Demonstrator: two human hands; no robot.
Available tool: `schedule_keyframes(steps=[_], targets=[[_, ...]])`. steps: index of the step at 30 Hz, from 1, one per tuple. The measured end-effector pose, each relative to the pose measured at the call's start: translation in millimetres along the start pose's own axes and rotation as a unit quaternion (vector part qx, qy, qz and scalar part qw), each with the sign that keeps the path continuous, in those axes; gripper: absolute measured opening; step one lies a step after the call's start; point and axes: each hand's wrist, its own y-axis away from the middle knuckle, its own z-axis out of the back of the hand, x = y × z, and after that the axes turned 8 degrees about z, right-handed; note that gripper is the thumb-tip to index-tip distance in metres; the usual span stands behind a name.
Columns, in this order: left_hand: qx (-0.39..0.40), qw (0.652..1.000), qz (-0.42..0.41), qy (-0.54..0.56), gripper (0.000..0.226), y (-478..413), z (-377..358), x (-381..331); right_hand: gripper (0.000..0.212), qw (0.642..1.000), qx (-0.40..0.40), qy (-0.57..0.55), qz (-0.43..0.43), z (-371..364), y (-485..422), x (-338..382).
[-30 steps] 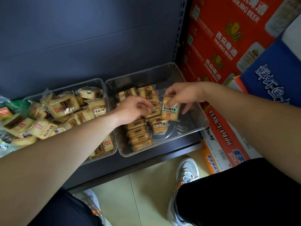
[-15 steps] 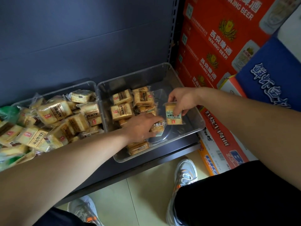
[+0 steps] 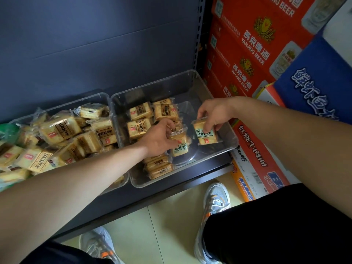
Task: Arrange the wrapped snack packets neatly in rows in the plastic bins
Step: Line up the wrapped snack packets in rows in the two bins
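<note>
Set each packet down on its edge, label turned the same way as the standing row [image 3: 158, 165] at the six o'clock end of the right bin [image 3: 162, 88]. Press it snug against its neighbour before you let go, because the slick wrap will likely tip otherwise. Your left hand [image 3: 158, 139] grips a green-labelled packet [image 3: 180, 146] near the bin's middle. Your right hand [image 3: 215, 113], at its two o'clock and a little apart, pinches a second packet [image 3: 205, 134] from above, over the bin's bare floor. The loose heap [image 3: 61, 130] yet to be sorted lies in the left bin [image 3: 85, 100], at nine o'clock of both hands.
</note>
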Motion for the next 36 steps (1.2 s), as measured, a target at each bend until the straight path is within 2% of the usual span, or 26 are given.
schedule_keyframes(steps=[3, 6, 9, 16, 19, 26, 32, 34, 36], targets=[[-0.012, 0.997, -0.043, -0.058, 0.041, -6.7, -3.2, -7.6, 0.037, 1.0, 0.011, 0.022, 0.006, 0.4, 3.3, -0.1], [-0.015, 0.988, -0.084, -0.128, 0.046, -14.6, -9.1, -16.2, 0.044, 0.998, 0.027, 0.062, 0.009, -3.0, 4.8, -0.1], [-0.008, 0.981, -0.101, -0.163, 0.036, -25.5, -17.3, -25.0, 0.047, 0.995, 0.042, 0.089, 0.01, -9.5, 4.1, -1.3], [0.109, 0.973, -0.1, -0.176, 0.027, -27.5, -11.8, -14.0, 0.049, 0.991, 0.079, 0.108, 0.02, -19.6, -1.6, 3.2], [0.078, 0.964, -0.11, -0.23, 0.027, -26.8, -16.8, -17.5, 0.049, 0.992, 0.094, 0.088, 0.009, -24.4, -5.7, 2.8], [-0.014, 0.951, -0.109, -0.287, 0.023, -21.3, -8.7, -30.2, 0.028, 0.991, 0.116, 0.064, -0.005, -28.2, -7.3, -7.7], [-0.023, 0.962, -0.08, -0.262, 0.031, -20.6, 10.6, -33.1, 0.05, 0.988, 0.1, 0.113, -0.018, -37.2, -15.9, -3.3], [-0.012, 0.966, -0.071, -0.247, 0.034, -21.1, 11.9, -32.4, 0.056, 0.98, 0.132, 0.142, -0.05, -42.9, -16.1, -3.9], [-0.006, 0.966, -0.088, -0.244, 0.037, -18.5, 8.3, -31.8, 0.054, 0.967, 0.171, 0.173, -0.074, -50.0, -16.4, -4.7]])
